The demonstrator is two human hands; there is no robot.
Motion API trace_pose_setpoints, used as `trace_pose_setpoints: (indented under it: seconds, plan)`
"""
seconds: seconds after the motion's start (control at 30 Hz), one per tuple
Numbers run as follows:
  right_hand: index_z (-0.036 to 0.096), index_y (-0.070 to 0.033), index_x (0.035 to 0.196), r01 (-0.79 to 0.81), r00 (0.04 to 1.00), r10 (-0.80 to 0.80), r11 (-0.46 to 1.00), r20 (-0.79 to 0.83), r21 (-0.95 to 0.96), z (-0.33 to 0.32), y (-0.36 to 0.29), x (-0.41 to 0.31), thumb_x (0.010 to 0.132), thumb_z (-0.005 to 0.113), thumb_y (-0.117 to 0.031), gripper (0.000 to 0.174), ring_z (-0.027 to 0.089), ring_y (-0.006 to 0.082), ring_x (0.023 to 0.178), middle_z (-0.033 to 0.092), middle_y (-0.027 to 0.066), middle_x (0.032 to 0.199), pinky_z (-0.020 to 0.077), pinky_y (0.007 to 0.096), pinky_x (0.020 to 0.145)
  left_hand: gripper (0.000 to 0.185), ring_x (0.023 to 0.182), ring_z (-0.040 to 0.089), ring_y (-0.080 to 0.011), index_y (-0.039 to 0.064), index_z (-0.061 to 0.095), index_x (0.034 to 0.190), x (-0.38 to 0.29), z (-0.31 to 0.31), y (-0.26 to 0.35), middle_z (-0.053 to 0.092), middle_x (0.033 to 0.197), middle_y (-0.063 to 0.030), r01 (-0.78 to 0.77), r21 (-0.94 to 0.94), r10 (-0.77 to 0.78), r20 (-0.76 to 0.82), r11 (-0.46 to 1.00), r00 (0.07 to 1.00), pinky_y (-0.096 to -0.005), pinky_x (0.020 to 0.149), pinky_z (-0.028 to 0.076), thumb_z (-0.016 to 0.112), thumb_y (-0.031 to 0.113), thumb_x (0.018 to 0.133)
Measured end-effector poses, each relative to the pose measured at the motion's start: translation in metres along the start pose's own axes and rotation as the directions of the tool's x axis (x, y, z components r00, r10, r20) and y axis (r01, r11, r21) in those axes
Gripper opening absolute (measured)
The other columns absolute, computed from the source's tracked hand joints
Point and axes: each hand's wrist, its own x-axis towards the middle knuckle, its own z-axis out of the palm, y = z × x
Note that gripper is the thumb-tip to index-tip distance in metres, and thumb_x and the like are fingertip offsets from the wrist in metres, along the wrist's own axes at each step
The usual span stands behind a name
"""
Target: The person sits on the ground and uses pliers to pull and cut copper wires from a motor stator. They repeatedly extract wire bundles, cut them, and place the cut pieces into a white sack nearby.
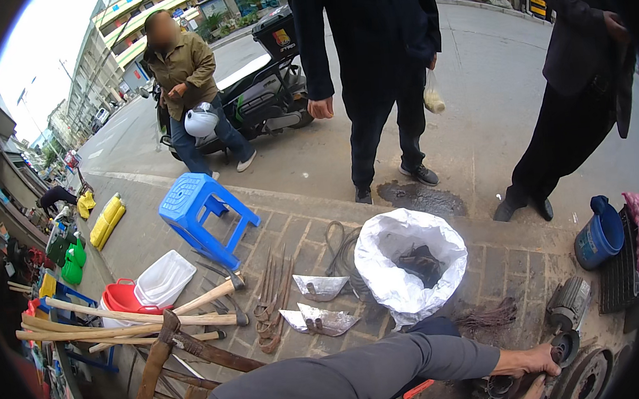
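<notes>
Both hands are at the lower right, among greasy metal parts. My left hand (535,360) reaches there on a grey sleeve, its fingers bent against a dark round metal part (567,343); whether it grips the part cannot be told. Just below it my right hand (532,394) shows only partly, cut off by the frame's bottom edge. A dark wheel-like disc (584,384) lies beside the hands, and an electric motor (570,303) sits above them. To the left are a dark red bundle of thin strands (489,314) and an open white woven sack (384,301) with dark pieces inside.
Left of the sack lie metal plough-like blades (329,319), fork heads (274,299) and long wooden-handled tools (120,313). A blue plastic stool (187,196) stands behind. Several people stand beyond, near a parked scooter (267,102). A blue bucket (598,239) is at right.
</notes>
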Motion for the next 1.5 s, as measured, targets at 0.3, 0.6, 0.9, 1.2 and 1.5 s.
trace_pose_setpoints:
  seconds: [0.3, 0.6, 0.9, 1.2, 1.5]
  plan:
    - [0.045, -0.003, 0.161, 0.013, 1.0, -0.01, 0.983, 0.021, -0.183, -0.004, -0.004, -0.005, 0.11, 0.055, -0.052, 0.071, 0.053, 0.0293, 0.137, 0.055, 0.0164, 0.154, 0.044, 0.0392, 0.112, 0.022, 0.068, 0.058, -0.0129, -0.001, 0.066, 0.086, -0.007, 0.014, 0.021, 0.061, 0.073, -0.0011, -0.287, 0.274, 0.303, -0.018, 0.918, 0.953, -0.0364, 0.062, 0.047, 0.078, 0.017, 0.083]
    - [0.037, -0.004, 0.166, 0.064, 0.977, 0.026, 0.91, 0.211, -0.409, -0.014, -0.014, -0.014, 0.11, 0.055, -0.054, 0.077, 0.044, 0.0298, 0.151, 0.042, 0.0147, 0.169, 0.0334, 0.0401, 0.123, 0.031, 0.073, 0.052, -0.0148, -0.001, 0.06, 0.086, 0.01, 0.009, 0.016, 0.055, 0.075, -0.0034, -0.285, 0.262, 0.305, -0.038, 0.922, 0.952, -0.0382, 0.066, 0.046, 0.077, 0.024, 0.081]
    - [0.051, 0.004, 0.154, 0.259, 0.966, -0.166, 0.656, 0.199, -0.709, 0.007, -0.032, -0.023, 0.113, 0.049, -0.041, 0.061, 0.048, 0.0431, 0.146, 0.053, 0.0305, 0.155, 0.0371, 0.047, 0.122, 0.028, 0.078, 0.056, -0.0157, -0.002, 0.068, 0.098, 0.013, 0.007, 0.007, 0.065, 0.081, -0.0061, -0.491, 0.178, 0.522, -0.256, 0.853, 0.813, -0.0378, 0.077, 0.049, 0.069, 0.024, 0.088]
    - [0.046, 0.005, 0.151, 0.021, 0.993, -0.032, 0.995, 0.116, 0.102, 0.015, -0.024, -0.022, 0.108, 0.062, -0.015, 0.05, 0.065, 0.0146, 0.095, 0.065, 0.007, 0.119, 0.0564, 0.0308, 0.073, 0.022, 0.072, 0.056, -0.0097, 0.002, 0.071, 0.098, -0.013, 0.011, 0.044, 0.065, 0.084, 0.0026, -0.287, 0.181, 0.29, 0.011, 0.941, 0.957, -0.0313, 0.067, 0.048, 0.074, 0.023, 0.092]
    - [0.064, 0.005, 0.12, -0.077, 0.888, 0.064, 0.997, 0.455, 0.01, 0.0, -0.036, -0.015, 0.106, 0.063, -0.017, 0.027, 0.067, 0.0157, 0.084, 0.073, 0.009, 0.099, 0.0541, 0.0324, 0.077, 0.021, 0.071, 0.054, -0.0048, 0.002, 0.073, 0.092, -0.026, 0.01, 0.065, 0.065, 0.079, 0.003, -0.224, 0.358, 0.193, 0.12, 0.906, 0.974, -0.0257, 0.063, 0.044, 0.078, 0.022, 0.097]
